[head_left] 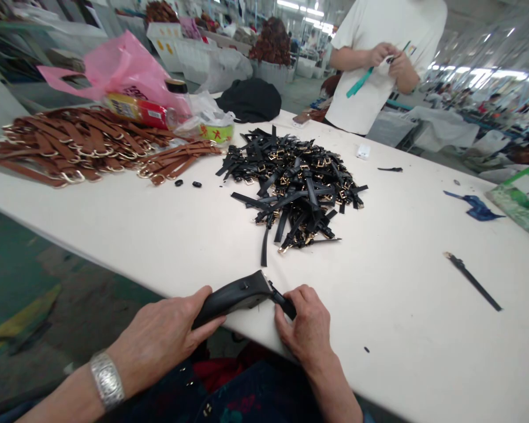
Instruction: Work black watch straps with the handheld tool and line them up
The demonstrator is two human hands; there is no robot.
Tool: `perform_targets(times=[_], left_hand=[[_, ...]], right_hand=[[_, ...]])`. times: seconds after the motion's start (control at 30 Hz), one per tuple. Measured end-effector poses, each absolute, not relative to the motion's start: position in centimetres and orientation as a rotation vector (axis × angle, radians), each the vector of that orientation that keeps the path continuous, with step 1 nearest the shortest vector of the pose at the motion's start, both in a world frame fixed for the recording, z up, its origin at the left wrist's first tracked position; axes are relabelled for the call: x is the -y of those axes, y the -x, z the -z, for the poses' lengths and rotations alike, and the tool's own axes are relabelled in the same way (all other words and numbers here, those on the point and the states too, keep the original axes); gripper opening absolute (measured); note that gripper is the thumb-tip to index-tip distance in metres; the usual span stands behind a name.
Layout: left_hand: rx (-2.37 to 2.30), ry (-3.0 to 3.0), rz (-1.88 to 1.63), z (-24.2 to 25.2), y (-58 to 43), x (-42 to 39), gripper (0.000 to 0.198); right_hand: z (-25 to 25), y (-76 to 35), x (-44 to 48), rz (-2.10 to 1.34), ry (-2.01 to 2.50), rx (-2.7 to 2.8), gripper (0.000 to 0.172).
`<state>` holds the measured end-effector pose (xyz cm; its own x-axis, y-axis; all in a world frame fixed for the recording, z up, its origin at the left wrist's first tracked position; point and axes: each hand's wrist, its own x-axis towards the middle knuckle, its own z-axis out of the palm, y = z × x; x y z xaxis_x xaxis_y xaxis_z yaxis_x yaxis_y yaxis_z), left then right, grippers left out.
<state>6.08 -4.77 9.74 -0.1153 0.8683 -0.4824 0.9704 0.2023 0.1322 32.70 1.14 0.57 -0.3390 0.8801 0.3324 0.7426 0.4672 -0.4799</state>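
My left hand is closed around a black tool shaped like a hair clipper, near the table's front edge. The tool's broad end has a light metallic edge and points right. My right hand pinches a short black strap between thumb and fingers. The strap's far end meets the tool's broad end; whether it is inside or just touching I cannot tell. Beyond both hands lies a heap of black straps with gold buckles. One loose strap end sticks out toward me.
Brown buckled straps are piled at the left, beside a pink plastic bag and a black cap. A single black strap, dark blue scrap and green packet lie right. A person stands across the table.
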Motion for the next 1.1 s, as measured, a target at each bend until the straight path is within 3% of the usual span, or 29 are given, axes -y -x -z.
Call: perform_targets(times=[0.4,0.9,1.1], left_hand=[[-1.91,-1.907,0.189,-7.2,-4.2,8.3,0.042],[-1.907,-1.92,0.469,-11.2,-9.3,2.5,0.035],[-1.961,-1.885,0.342,-10.7,-7.5,2.3,0.04]], right_hand=[[0.0,-33.7,-0.3,-0.374,1.291,2.118,0.023],[-0.3,-34.3,-0.9,-0.559,1.262,2.052,0.02],[-0.2,-34.1,-1.0,-0.553,1.287,2.041,0.022]])
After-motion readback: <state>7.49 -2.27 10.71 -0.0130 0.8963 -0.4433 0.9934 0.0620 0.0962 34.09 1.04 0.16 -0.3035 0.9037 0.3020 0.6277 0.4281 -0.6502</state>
